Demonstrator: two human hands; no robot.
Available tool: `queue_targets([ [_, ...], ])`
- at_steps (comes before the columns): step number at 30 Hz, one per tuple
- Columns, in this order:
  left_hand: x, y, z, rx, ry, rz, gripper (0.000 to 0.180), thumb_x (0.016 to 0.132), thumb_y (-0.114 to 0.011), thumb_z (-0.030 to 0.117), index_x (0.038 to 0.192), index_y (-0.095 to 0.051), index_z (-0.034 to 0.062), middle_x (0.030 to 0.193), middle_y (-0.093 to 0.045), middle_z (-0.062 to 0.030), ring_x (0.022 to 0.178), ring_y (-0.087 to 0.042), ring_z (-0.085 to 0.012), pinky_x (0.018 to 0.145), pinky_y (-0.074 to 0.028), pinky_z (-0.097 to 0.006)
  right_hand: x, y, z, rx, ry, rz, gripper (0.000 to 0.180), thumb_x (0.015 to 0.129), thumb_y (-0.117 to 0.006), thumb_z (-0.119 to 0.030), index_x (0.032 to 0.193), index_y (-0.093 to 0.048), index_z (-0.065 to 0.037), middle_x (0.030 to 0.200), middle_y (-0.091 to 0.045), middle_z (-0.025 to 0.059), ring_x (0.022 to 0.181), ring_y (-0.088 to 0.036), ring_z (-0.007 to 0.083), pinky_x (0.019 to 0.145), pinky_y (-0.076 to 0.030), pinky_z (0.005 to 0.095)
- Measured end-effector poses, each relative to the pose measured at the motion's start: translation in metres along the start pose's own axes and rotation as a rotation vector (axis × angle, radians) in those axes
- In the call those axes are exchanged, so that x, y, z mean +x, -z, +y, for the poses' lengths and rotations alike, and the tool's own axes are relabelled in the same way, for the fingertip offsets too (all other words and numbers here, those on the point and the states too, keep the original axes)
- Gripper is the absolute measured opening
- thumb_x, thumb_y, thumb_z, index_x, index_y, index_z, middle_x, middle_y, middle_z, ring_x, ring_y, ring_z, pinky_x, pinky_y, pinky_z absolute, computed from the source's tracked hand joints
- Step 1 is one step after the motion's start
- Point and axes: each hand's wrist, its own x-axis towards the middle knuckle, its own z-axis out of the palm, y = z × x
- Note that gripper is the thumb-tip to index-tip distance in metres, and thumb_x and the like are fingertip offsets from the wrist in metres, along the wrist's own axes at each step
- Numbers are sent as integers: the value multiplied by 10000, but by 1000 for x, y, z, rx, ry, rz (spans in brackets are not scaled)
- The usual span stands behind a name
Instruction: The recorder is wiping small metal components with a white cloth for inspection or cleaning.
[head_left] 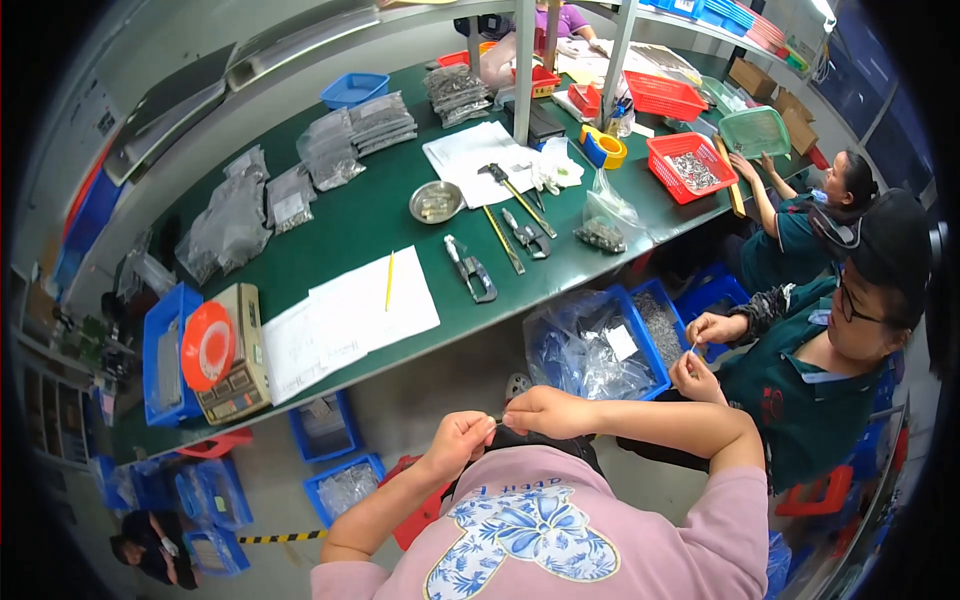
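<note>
My left hand (465,440) and my right hand (548,412) meet in front of my body, both with fingers pinched together. Between the fingertips shows a tiny, thin piece (498,420), too small to make out its kind. Both hands are off the table, just short of its front edge. On the green table (400,225) beyond them lie a micrometer (470,268), a second micrometer (527,235), a caliper (510,185) and a steel bowl (436,202) with small parts. A yellow pencil (390,280) rests on white paper (340,320).
Blue bins (660,372) with bagged parts stand on the floor below the table edge. A scale (232,350) with a red dish sits at the left. Bagged parts (235,215) lie behind. A red basket (690,165) holds metal pieces. Close on my right, a co-worker (830,370) handles a small piece.
</note>
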Motion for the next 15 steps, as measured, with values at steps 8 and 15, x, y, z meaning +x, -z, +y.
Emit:
queue_targets([
  [8,72,19,47,-85,50,58,297,835,-432,228,586,-443,67,481,-327,56,405,-254,-16,368,-188,-171,26,78,5,-884,526,404,174,760,-482,-240,703,-512,-78,646,-528,55,620,-520,230,555,-369,335],
  [15,100,24,58,484,-248,210,284,812,-440,179,570,-452,32,509,-377,10,435,-338,-83,391,-248,-221,46,106,21,399,71,-138,333,842,-397,-285,657,-513,-33,482,-349,-47,441,-302,83,452,-305,232],
])
